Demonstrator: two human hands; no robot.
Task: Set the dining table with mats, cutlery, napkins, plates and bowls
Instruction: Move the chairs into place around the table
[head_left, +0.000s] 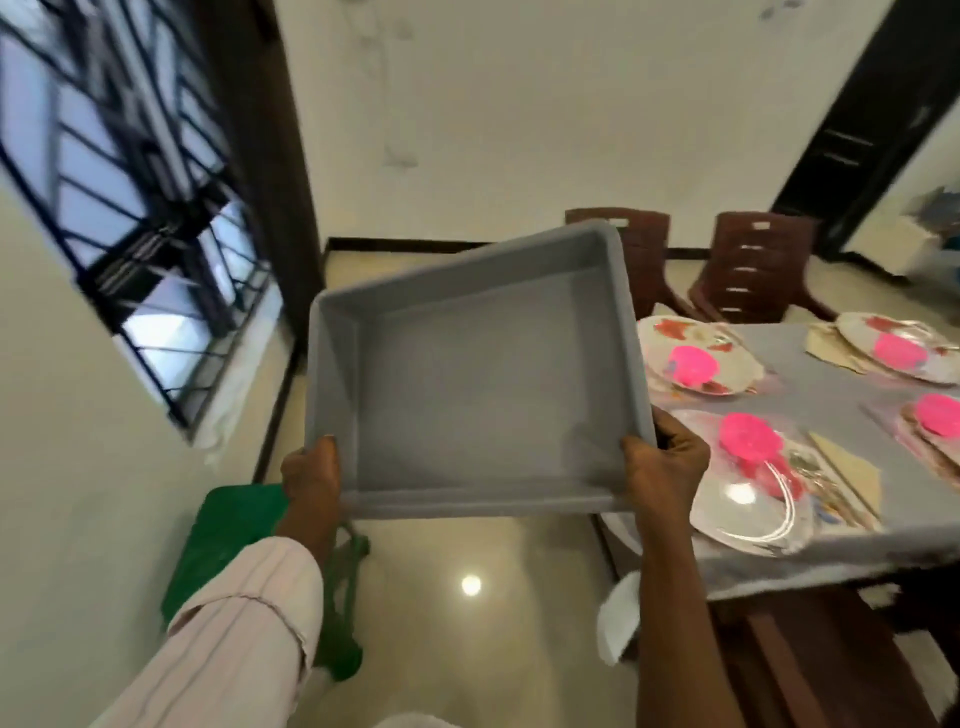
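I hold an empty grey plastic tub (467, 374) in the air, left of the dining table (810, 395). My left hand (311, 475) grips its near left corner and my right hand (665, 462) grips its near right corner. On the table's grey cloth lie floral plates, each with a pink bowl: the nearest plate (748, 499) with its pink bowl (750, 436), and a second plate (696, 358) behind it. Two more settings (898, 351) are at the far right. A beige napkin (852, 467) with cutlery lies beside the nearest plate.
A green plastic stool (228, 525) stands on the glossy floor below my left arm. Two brown chairs (753, 270) stand behind the table. A barred window (135, 208) fills the left wall, and a dark doorway (872, 119) opens at the back right.
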